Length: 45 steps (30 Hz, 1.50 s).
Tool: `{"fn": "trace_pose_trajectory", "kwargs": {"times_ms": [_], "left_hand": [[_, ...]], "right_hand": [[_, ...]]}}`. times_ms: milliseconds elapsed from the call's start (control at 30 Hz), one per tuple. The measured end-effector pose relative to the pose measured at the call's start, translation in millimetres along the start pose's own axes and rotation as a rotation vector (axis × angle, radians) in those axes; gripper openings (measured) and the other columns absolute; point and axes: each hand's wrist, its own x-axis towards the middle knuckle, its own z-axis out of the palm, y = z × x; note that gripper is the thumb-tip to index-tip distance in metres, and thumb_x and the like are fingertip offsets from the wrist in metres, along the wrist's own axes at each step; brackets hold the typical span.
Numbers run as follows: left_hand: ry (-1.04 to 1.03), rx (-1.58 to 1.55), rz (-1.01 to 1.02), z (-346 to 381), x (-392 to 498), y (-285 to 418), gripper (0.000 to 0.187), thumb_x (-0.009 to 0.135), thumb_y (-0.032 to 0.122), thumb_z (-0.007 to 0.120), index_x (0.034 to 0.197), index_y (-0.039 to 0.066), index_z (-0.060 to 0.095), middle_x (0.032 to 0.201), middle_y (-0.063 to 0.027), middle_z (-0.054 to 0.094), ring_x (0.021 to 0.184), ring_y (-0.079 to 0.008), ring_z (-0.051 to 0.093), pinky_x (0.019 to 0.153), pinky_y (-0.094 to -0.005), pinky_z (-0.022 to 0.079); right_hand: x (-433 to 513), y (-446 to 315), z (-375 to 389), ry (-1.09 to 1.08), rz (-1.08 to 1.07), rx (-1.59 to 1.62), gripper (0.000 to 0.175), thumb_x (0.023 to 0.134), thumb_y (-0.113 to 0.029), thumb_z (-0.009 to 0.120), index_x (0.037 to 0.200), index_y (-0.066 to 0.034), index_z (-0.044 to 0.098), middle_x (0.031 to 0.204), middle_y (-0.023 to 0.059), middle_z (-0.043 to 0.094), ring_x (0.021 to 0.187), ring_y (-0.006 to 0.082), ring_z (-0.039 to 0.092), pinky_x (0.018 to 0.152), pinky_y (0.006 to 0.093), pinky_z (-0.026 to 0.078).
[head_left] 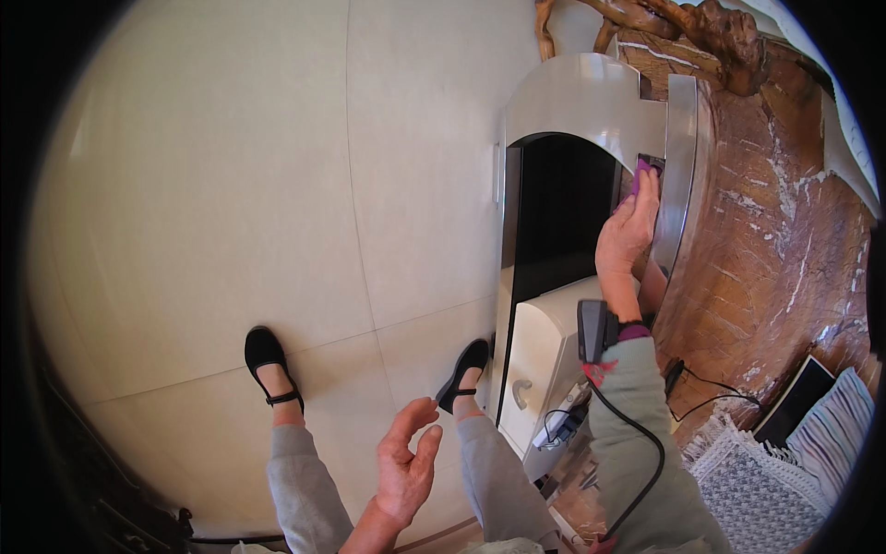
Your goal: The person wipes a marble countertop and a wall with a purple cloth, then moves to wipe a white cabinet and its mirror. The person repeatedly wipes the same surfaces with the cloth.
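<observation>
My right hand (625, 239) reaches forward and presses a purple cloth (637, 177) near a small dark recess (654, 163) in a cream-coloured cabinet (578, 93). The cloth is partly hidden under my fingers. Beside that hand lie the cabinet's glossy black panel (564, 208) and a shiny metal strip (678, 159). My left hand (408, 460) hangs in the air above the floor, near my legs, with its fingers apart and holding nothing. A dark device (592, 331) with a black cable sits at my right wrist.
Brown veined marble (768, 228) borders the cabinet on the right. Carved root wood (720, 41) stands at the far end. A cream drawer unit (536, 346), a power strip (557, 426) with plugs, a grey woven mat (754, 478) and a striped cloth (834, 429) lie nearer. Pale tiles (228, 208) cover the floor.
</observation>
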Motion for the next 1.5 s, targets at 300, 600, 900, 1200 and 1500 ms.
{"fn": "trace_pose_trajectory", "kwargs": {"times_ms": [300,600,900,1200,1500], "left_hand": [[0.018,0.039,-0.030,9,6,-10,0.037,0.091,0.002,0.057,0.127,-0.004,0.050,0.120,-0.0150,0.060,0.109,-0.0224,0.059,0.094,-0.0318,0.045],[0.011,0.218,-0.071,13,18,-21,0.037,0.091,0.005,0.058,0.125,-0.003,0.051,0.118,-0.0154,0.061,0.110,-0.0245,0.059,0.093,-0.0333,0.045],[0.028,0.238,-0.093,21,26,-29,0.036,0.090,0.004,0.058,0.125,-0.003,0.051,0.117,-0.0158,0.061,0.109,-0.0251,0.059,0.094,-0.0337,0.045],[-0.039,0.202,-0.123,15,20,-26,0.040,0.094,0.005,0.055,0.132,-0.001,0.045,0.125,-0.0130,0.056,0.114,-0.0226,0.054,0.099,-0.0359,0.041],[0.014,0.068,-0.101,15,12,-24,0.036,0.092,0.002,0.056,0.127,-0.003,0.050,0.120,-0.0135,0.059,0.109,-0.0228,0.058,0.096,-0.0337,0.044]], "right_hand": [[-70,-2,45,-0.781,-0.181,0.145,0.037,0.081,0.013,0.046,0.111,-0.0014,0.062,0.122,0.0215,0.057,0.118,0.0367,0.053,0.101,0.0395,0.044],[-49,25,185,-0.728,-0.606,-0.115,0.017,0.079,-0.002,0.053,0.094,-0.0060,0.061,0.121,0.0132,0.053,0.119,0.0307,0.049,0.096,0.0376,0.045],[-134,61,167,-0.746,-0.616,0.046,0.014,0.077,-0.004,0.054,0.090,-0.0017,0.057,0.111,0.0146,0.054,0.116,0.0322,0.049,0.098,0.0359,0.043],[-320,63,47,-1.225,-0.605,-0.144,0.007,0.074,-0.010,0.056,0.073,-0.0085,0.064,0.093,0.0105,0.060,0.112,0.0271,0.051,0.092,0.0387,0.044],[-264,42,-88,-0.678,0.107,0.044,0.036,0.078,0.013,0.047,0.107,0.0008,0.065,0.124,0.0158,0.059,0.122,0.0327,0.051,0.102,0.0414,0.039]]}}
